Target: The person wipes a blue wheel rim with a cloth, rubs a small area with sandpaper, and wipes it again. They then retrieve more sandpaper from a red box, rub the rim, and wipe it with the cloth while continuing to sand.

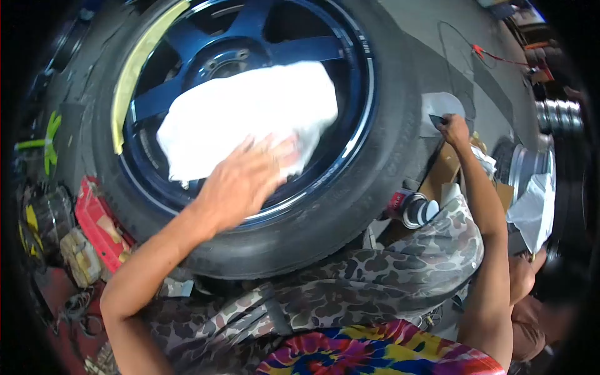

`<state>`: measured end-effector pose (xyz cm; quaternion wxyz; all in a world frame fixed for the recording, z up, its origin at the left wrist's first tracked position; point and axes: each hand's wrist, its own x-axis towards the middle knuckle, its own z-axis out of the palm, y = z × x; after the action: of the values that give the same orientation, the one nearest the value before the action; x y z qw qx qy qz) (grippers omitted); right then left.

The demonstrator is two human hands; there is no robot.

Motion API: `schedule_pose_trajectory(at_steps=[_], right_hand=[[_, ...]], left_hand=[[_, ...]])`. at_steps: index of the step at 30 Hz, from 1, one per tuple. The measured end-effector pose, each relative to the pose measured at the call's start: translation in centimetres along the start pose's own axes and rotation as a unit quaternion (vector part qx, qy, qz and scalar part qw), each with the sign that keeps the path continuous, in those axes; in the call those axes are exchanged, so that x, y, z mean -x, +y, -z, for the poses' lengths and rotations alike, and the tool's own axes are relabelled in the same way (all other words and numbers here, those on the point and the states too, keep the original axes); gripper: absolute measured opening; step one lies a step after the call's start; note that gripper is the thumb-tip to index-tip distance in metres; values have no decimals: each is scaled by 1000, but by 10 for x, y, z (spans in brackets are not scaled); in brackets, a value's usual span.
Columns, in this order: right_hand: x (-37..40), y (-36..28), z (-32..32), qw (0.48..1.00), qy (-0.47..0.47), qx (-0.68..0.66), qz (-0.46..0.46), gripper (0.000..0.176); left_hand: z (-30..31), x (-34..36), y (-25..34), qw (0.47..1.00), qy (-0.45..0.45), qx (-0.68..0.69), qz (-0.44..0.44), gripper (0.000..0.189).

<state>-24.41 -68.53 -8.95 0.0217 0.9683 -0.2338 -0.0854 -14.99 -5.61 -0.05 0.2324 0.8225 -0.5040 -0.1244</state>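
A blue multi-spoke wheel point(306, 49) with a black tire point(390, 125) lies before me. Yellow tape point(134, 65) runs along the rim's left side. Over the lower spokes is spread a white cloth point(250, 103). My left hand point(247, 178) rests on the cloth's lower edge, fingers spread and slightly blurred. To the right of the tire, my right hand point(454, 131) is closed around a small dark tool point(437, 120), just over a light, rounded sheet point(442, 105) on the floor.
A can point(415, 210) and a cardboard box point(439, 170) stand near my right knee. A red tool point(100, 225) lies at left, near green straps point(50, 144). At right are a silver rim point(525, 169) with white cloth point(534, 209) and part of another person point(525, 294).
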Motion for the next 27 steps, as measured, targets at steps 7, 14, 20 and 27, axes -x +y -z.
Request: schedule_pose_trajectory(at_steps=[7, 14, 20, 27], right_hand=[[2, 10, -8, 979, 116, -166, -36, 34], [4, -19, 46, 953, 140, -266, -36, 38], [35, -87, 151, 950, 135, -268, 91, 32], [118, -183, 218, 933, 113, -329, 88, 19]], left_hand=[[-13, 9, 10, 999, 33, -9, 21, 44], [5, -13, -48, 995, 33, -19, 87, 41], [-27, 6, -11, 983, 145, -70, -86, 40], [16, 3, -118, 991, 92, -26, 90, 55]])
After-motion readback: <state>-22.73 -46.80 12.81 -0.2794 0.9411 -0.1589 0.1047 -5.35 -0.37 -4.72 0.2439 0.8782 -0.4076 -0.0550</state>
